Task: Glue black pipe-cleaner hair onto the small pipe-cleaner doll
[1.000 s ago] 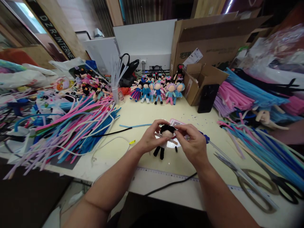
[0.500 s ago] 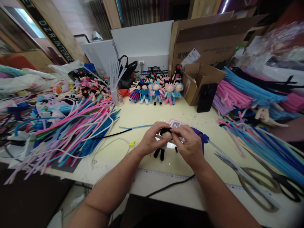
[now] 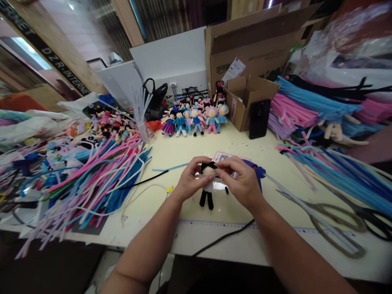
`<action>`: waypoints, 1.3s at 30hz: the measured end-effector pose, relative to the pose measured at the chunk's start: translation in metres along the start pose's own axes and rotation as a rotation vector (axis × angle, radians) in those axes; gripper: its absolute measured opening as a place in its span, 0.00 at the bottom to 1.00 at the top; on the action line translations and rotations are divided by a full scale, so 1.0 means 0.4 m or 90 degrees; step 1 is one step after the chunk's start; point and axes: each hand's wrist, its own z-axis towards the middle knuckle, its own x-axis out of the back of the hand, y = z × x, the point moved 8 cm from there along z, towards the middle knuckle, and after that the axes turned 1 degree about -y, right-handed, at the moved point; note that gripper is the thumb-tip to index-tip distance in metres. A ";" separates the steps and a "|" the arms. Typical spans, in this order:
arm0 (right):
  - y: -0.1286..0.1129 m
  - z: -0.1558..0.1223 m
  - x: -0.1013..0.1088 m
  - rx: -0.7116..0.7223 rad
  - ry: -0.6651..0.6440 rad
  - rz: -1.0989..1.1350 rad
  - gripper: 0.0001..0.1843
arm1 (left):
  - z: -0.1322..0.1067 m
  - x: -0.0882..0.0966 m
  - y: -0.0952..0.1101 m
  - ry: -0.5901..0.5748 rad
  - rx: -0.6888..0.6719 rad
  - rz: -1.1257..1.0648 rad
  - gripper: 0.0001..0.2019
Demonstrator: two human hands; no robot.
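Note:
Between my hands is a small pipe-cleaner doll (image 3: pixel 208 187) with black hair, a pale face, a white top and black legs that hang down. My left hand (image 3: pixel 193 179) grips its head from the left, thumb below and fingers at the hair. My right hand (image 3: pixel 240 179) pinches the other side of the head near the hairline. Behind my right hand lies a blue glue gun (image 3: pixel 259 172), partly hidden. A pink-edged card (image 3: pixel 221 156) shows just beyond my fingers. A small black piece (image 3: pixel 226 190) lies beside the doll.
Loose pipe cleaners (image 3: pixel 101 179) cover the left side; bundled ones (image 3: pixel 333 171) lie at right. Large scissors (image 3: pixel 330 216) rest at front right. Finished dolls (image 3: pixel 196 118) stand at the back by a cardboard box (image 3: pixel 245 98) and a black phone (image 3: pixel 259 118). A black pipe cleaner (image 3: pixel 223 237) crosses the ruler edge.
My view has shifted slightly. The doll's face and white top show more now, its legs hanging straighter. Both hands still hold its head.

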 end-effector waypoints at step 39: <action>-0.005 0.005 0.013 0.006 0.029 -0.077 0.06 | -0.003 -0.008 -0.030 -0.020 0.049 -0.070 0.25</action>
